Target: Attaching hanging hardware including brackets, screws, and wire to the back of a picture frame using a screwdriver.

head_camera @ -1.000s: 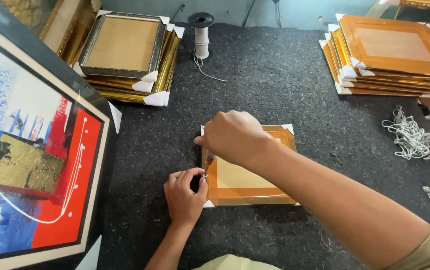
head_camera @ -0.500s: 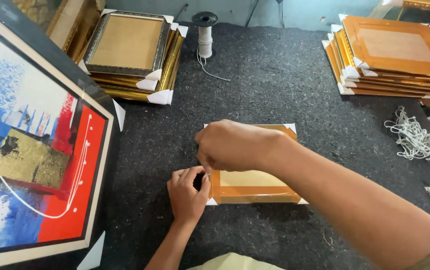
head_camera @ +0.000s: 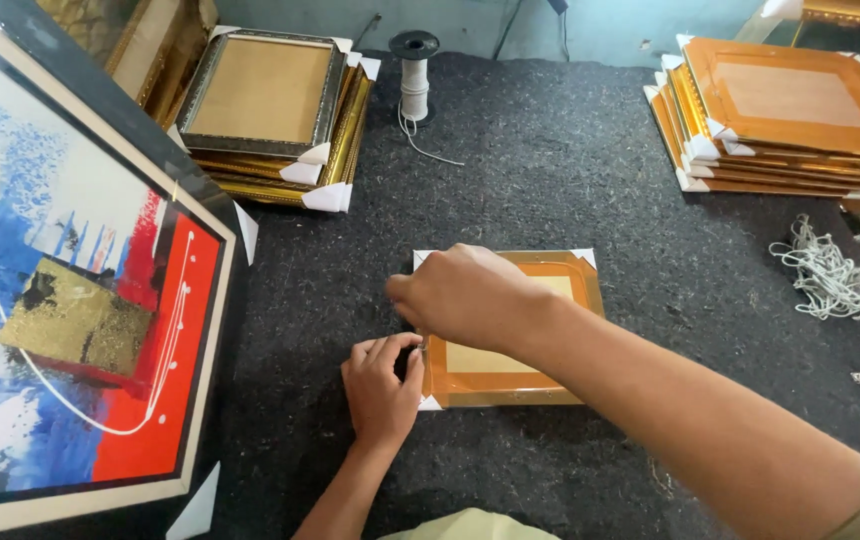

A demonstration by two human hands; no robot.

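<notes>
Small orange picture frame (head_camera: 510,345) lay face-down mid-worktop (head_camera: 550,190), left hand (head_camera: 382,385) fingers curled against its left edge, right hand (head_camera: 465,298) fisted over it, grip contents hidden.

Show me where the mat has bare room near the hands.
Bare mat lies between the thread spool and the right frame stack. Crowded at the small frame's left edge, where both hands meet.

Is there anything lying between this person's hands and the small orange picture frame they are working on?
Nothing visible. The left hand rests against the left edge of the small orange-backed picture frame lying on the dark felt table, and the right hand lies over that same edge. What the fingers pinch cannot be made out.
</notes>
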